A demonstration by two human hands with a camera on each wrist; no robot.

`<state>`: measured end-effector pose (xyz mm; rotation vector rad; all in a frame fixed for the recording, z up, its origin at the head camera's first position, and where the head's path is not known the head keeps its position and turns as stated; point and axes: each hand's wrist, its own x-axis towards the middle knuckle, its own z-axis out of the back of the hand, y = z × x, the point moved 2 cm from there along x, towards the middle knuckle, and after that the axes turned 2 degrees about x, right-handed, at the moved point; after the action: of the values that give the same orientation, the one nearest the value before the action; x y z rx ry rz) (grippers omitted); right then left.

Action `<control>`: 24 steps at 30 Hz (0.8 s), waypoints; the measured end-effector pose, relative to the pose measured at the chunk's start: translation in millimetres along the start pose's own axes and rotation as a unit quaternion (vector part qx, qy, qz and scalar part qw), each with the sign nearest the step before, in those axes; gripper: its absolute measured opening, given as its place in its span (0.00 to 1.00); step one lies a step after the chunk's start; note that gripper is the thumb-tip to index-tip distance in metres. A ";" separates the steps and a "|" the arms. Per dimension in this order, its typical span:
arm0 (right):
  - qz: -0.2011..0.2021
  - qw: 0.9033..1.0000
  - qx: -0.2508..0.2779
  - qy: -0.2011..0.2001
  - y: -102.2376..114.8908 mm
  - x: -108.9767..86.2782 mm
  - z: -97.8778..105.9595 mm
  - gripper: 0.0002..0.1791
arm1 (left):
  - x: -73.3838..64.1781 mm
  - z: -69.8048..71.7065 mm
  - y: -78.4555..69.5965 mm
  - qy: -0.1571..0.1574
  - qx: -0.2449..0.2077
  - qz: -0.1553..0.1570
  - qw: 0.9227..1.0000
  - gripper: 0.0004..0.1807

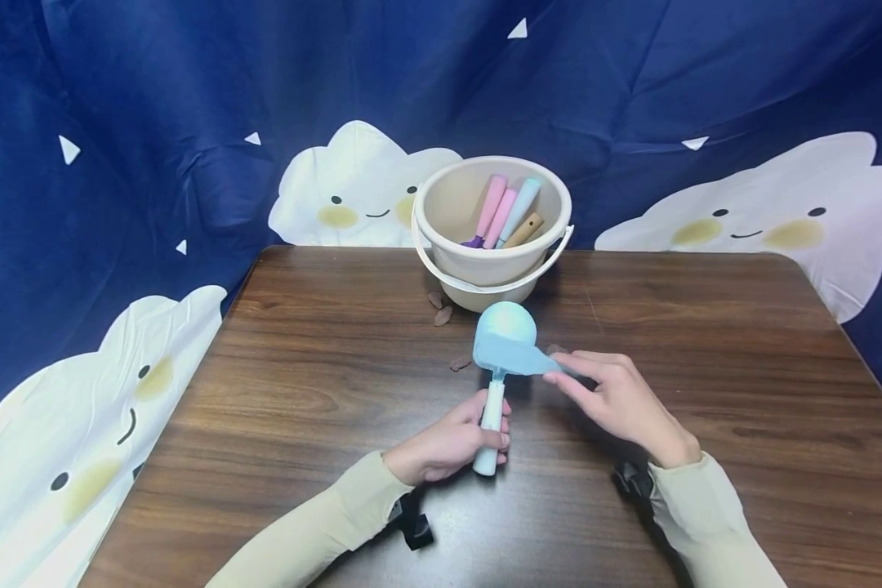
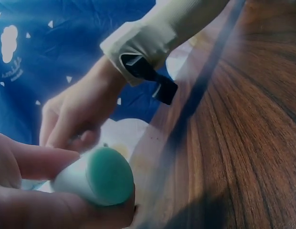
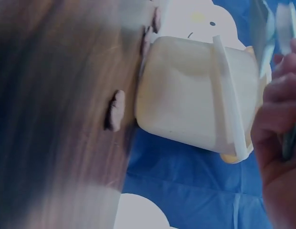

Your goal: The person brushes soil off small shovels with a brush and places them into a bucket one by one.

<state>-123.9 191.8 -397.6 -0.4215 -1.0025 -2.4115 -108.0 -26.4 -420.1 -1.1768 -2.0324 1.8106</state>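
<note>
My left hand point(image 1: 452, 441) grips the pale handle of a light blue ladle point(image 1: 505, 317), its round bowl pointing away from me. In the left wrist view, the green-tipped end of the ladle's handle point(image 2: 110, 176) pokes out between thumb and fingers. My right hand point(image 1: 613, 396) pinches the narrow end of a light blue flat-bladed tool point(image 1: 514, 356). Its broad part lies across the lower bowl of the ladle in the head view, hiding that part. The right wrist view catches my right hand point(image 3: 281, 109) at its edge.
Beyond the ladle stands a beige bucket point(image 1: 456, 263) with a white handle, holding pink, blue and brown-handled utensils point(image 1: 510, 214). Several flat brown pieces point(image 1: 443, 315) lie on the wooden table point(image 1: 323, 392) near its base. A blue cloud-patterned curtain point(image 1: 191, 98) hangs behind.
</note>
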 end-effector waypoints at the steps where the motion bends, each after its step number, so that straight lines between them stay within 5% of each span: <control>1: -0.003 1.000 0.009 0.010 -0.7 -1.1 -1.0 0.16 | -0.1 0.0 -0.8 0.002 -0.002 0.001 1.000 0.20; 13: -0.044 0.997 0.060 0.022 -23.8 -4.1 -5.3 0.16 | -1.9 5.9 2.8 0.024 0.029 0.012 0.999 0.18; 18: -0.072 0.996 0.050 -0.014 -31.0 0.4 -0.8 0.16 | -3.3 7.0 5.4 0.022 0.057 0.010 0.998 0.18; 24: -0.096 0.993 -0.020 -0.072 -29.6 8.1 8.9 0.18 | -4.4 5.7 8.3 0.016 0.066 0.007 0.998 0.18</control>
<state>-146.0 213.7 -404.8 -0.5419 -1.1040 -2.6061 -104.9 -34.0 -427.4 -1.1785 -1.8589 1.8873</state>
